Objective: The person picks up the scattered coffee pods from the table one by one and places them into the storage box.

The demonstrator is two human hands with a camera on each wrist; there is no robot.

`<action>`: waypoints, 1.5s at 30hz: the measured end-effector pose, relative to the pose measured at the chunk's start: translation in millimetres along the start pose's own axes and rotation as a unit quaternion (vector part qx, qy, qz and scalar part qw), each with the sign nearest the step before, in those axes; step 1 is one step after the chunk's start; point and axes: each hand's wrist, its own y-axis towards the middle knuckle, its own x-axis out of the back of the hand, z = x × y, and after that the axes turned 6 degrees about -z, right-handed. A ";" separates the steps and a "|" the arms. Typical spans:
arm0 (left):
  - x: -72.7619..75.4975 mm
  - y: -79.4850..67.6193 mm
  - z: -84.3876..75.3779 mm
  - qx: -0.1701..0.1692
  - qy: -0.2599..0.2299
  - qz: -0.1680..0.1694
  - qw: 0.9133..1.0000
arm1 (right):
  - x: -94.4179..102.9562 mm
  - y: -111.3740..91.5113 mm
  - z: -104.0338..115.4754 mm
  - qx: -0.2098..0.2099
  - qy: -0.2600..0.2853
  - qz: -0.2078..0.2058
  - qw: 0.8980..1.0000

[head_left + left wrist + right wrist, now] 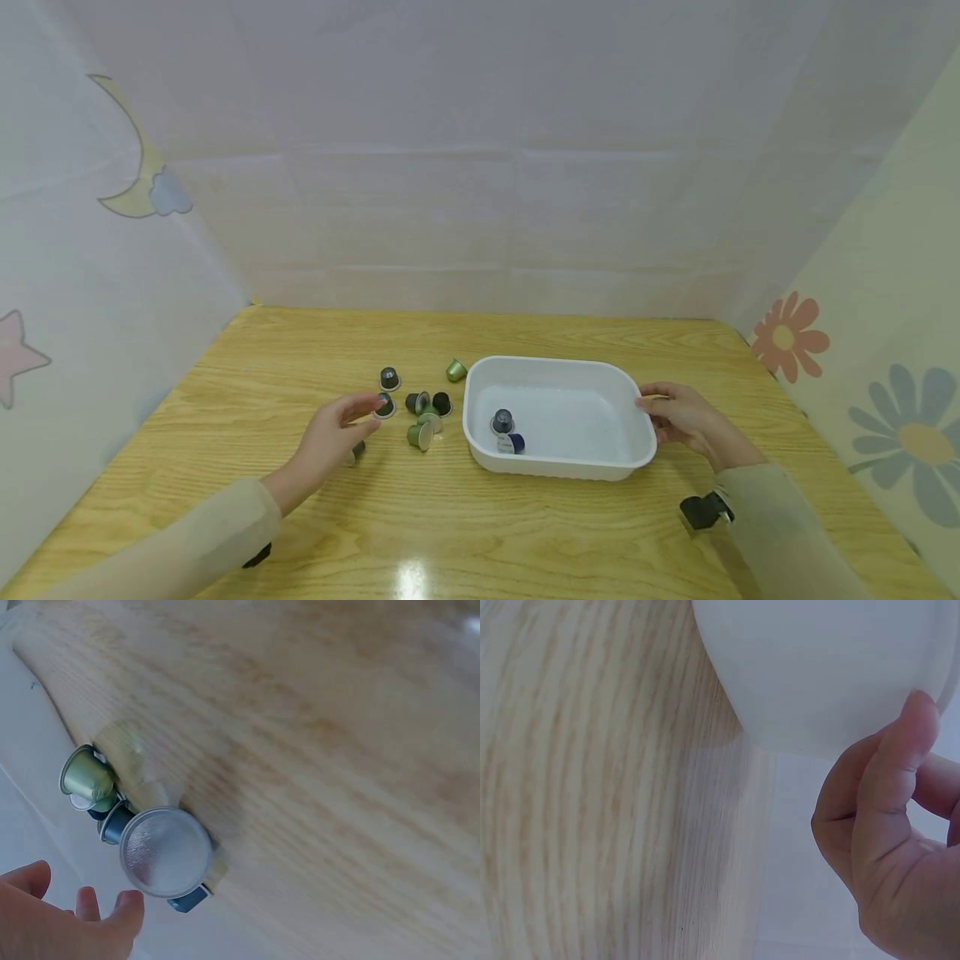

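Note:
My left hand [337, 429] is reaching over the wood table, thumb and fingers apart, with the fingertips right at a dark coffee capsule [383, 406]. In the left wrist view, a capsule with a round foil lid [166, 851] appears just beyond the fingers [127, 911]. My right hand [678, 417] pinches the right end of a white plastic tray [555, 467], thumb at its rim; the right wrist view shows the thumb [919, 724] against the tray wall [817, 675]. Inside the tray, at its left end, lie a dark grey capsule [502, 421] and a dark blue one [512, 443].
Between left hand and tray lie several loose capsules, among them a black one [442, 404] and green ones [420, 436] [456, 371]. Another dark capsule [389, 379] stands farther back. One capsule [358, 451] is partly hidden by the left hand. Cloth walls [480, 233] border the table.

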 end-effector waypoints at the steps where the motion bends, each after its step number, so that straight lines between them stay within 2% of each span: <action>1: 0.5 -0.9 1.7 0.001 0.001 0.002 1.000 | 0.1 0.2 -0.2 0.001 -0.001 0.000 1.000; 8: 4.6 -8.5 14.7 0.045 0.006 0.008 0.999 | 0.2 1.2 -0.9 0.002 0.000 0.003 1.000; 16: 5.4 -11.4 17.4 0.053 0.022 0.010 0.998 | -0.1 -0.4 -0.7 0.004 -0.006 0.001 1.000; 23: 6.6 -10.5 25.2 0.070 0.033 0.025 0.997 | -0.4 0.1 -0.9 0.003 -0.001 -0.001 1.000; 36: 7.0 -12.4 31.6 0.057 0.031 0.020 0.998 | -1.6 -1.9 2.1 0.002 0.006 -0.001 1.000; 45: 3.9 -10.5 29.7 0.070 0.033 0.010 0.997 | -2.0 -2.5 2.2 0.000 -0.001 -0.008 1.000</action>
